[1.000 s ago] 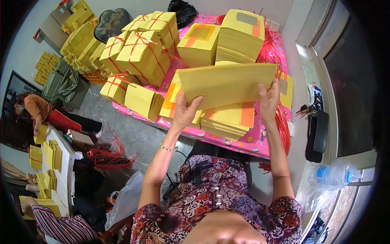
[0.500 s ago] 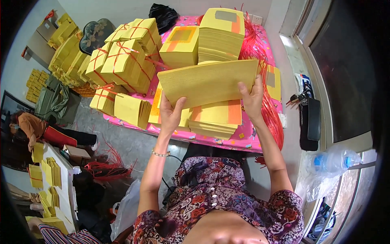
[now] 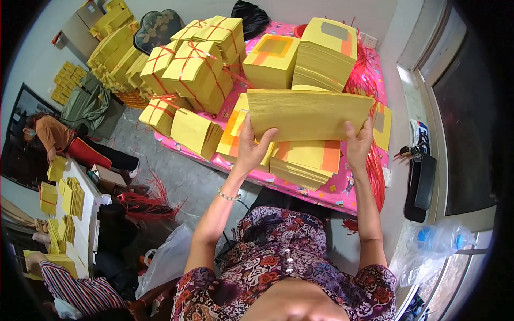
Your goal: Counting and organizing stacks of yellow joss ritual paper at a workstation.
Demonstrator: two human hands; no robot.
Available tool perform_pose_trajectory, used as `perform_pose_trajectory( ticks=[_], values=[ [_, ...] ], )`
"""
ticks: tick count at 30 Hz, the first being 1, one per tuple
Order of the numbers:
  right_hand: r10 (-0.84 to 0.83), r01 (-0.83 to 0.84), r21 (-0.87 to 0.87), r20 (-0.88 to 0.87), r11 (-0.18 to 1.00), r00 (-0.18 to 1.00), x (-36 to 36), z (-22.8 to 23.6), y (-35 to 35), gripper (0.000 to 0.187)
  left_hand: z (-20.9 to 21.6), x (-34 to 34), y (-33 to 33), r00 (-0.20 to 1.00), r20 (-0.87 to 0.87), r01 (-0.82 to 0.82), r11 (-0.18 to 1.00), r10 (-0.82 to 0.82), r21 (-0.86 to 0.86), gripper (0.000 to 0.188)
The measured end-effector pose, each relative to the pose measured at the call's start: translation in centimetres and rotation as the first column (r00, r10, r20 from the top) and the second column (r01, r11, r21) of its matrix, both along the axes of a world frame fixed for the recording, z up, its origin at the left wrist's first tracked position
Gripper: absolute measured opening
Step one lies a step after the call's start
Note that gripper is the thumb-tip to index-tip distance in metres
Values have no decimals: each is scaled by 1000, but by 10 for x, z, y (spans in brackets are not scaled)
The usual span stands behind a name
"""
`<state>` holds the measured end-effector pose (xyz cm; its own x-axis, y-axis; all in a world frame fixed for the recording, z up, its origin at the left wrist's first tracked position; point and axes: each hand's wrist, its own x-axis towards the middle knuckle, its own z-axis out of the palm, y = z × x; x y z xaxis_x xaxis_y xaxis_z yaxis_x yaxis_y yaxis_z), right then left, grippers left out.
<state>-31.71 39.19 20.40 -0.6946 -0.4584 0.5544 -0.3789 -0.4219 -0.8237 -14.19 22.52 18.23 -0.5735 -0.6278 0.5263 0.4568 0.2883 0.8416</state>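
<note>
Here, our left hand (image 3: 254,148) and right hand (image 3: 360,144) grip a yellow paper stack (image 3: 308,115), thumbs in front, at its eight and four o'clock.

Fairly bright, soft light filled the middle of the frame, whitening a pale ledge (image 3: 408,79) at upper right, while the near face of the yellow paper stack (image 3: 310,115) lay shaded. The lower left was murky; black, rounded edges enclosed a bowed window frame (image 3: 431,112).
</note>
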Motion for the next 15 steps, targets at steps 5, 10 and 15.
perform_pose_trajectory(
  ticks=[5, 10, 15],
  values=[
    [20, -21, -29, -26, 999, 999, 3, 3, -1, 32, -2, -1, -3, 1000, -22, 14, 999, -13, 38, 43],
    [34, -35, -30, -59, 999, 998, 1, 8, -2, 32, 7, 1, -5, 1000, -28, 13, 997, -11, 71, 39],
    [84, -84, 6, -8, 996, 996, -2, 14, -9, 29, 24, 10, -12, 998, 29, 60, 990, -64, 130, 39]
  ],
)
